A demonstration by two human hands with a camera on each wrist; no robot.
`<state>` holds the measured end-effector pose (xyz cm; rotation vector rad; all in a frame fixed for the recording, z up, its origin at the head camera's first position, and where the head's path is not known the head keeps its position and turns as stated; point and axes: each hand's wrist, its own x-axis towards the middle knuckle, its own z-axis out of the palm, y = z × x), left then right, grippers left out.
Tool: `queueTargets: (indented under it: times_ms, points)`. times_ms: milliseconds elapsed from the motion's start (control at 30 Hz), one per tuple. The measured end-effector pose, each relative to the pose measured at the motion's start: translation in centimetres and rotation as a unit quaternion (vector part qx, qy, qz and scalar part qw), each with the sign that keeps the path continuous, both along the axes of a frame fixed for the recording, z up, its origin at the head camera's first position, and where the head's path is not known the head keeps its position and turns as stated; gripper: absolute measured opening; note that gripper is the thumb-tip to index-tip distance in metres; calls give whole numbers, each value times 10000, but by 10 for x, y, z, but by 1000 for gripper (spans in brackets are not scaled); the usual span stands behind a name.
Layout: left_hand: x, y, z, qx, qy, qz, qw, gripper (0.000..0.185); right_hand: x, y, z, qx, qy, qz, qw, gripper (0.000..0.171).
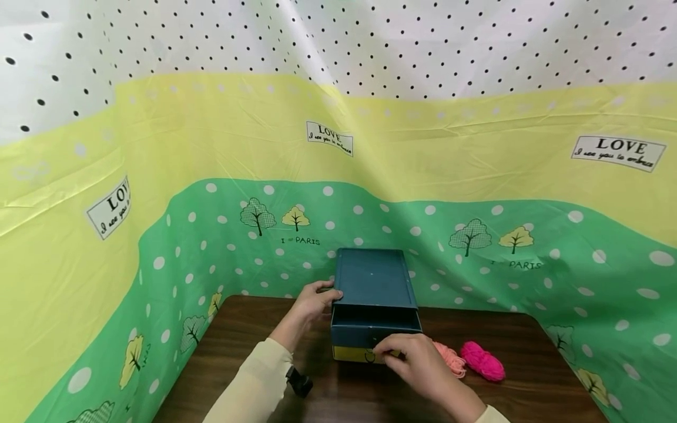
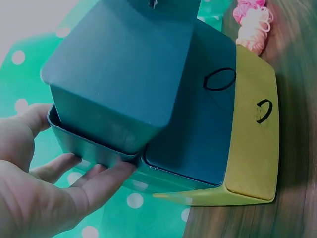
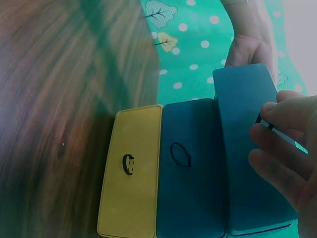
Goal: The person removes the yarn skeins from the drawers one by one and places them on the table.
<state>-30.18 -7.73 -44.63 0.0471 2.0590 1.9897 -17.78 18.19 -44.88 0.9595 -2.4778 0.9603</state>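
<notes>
Two bare hands were at a small box with three drawers. Nearest, a black thing (image 1: 300,383) hung by the left sleeve (image 1: 251,379), too dark to make out. The right hand (image 1: 418,359) was at the front, its grip pinched on the black loop (image 3: 258,119) of the blue top drawer (image 2: 114,64). That drawer poked out over the blue middle drawer (image 3: 193,183) and the yellow bottom drawer (image 3: 131,188), which were both pushed in. Beside the right hand lay some peach yarn (image 1: 449,357) and pink yarn (image 1: 482,361), likely soft and squashy.

The box (image 1: 372,276) sat on the brown bench (image 1: 254,329), close to the spotted cloth (image 1: 381,229) at the back. The left hand (image 1: 312,299) touched the box's side, its grip loose, with fingers spread.

The top drawer looked light and stiff (like thick card or thin plastic, I guessed). Its smooth sides might have been slippery, so the loop seemed the best place to hold, with a flat hand on the box so it would not slide.

Some things were hard to see. Inside the top drawer was dark, so I could not tell what it held. The right hand covered part of the peach yarn.
</notes>
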Motion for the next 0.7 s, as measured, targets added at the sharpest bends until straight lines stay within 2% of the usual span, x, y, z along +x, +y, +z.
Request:
queueTargets:
  times_ms: [300, 500, 700]
  points:
    - [-1, -2, 3, -251, 49, -78, 9996, 65, -17, -4, -6, -128, 45, -454, 9989, 23]
    - [-2, 0, 3, -330, 91, 56, 9994, 63, -25, -5, -8, -143, 19, -685, 9975, 23]
    - [0, 2, 0, -173, 66, 192, 9996, 64, -33, -5, -11, -244, -146, -842, 9960, 24]
